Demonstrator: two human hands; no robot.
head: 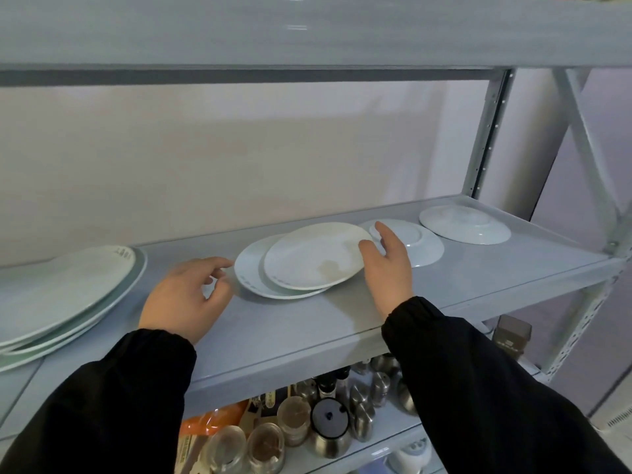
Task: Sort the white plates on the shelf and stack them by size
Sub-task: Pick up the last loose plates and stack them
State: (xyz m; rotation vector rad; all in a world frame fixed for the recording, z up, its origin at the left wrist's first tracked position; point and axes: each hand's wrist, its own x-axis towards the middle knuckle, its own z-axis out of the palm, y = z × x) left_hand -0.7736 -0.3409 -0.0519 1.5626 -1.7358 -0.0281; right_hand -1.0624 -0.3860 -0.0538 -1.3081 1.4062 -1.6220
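Black-sleeved left hand point(184, 295) and right hand point(388, 268), loosely open, flanking plate stack point(301, 268)

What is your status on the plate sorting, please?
Left hand, right hand open, flanking middle pair of plates. Its top plate sits off-centre. Two upside-down plates lie right, large stack left. Nothing blocking.

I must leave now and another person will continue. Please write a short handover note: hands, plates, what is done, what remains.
Left hand: open, holds nothing, just left of the middle pair.
Right hand: open, at the pair's right edge; contact unclear.
Plates: big stack at the shelf's left; middle pair overlapping, off-centre; two upside-down plates side by side on the right.
Done: big stack, it seems.
Left: square the pair, sort the upside-down plates in by size.
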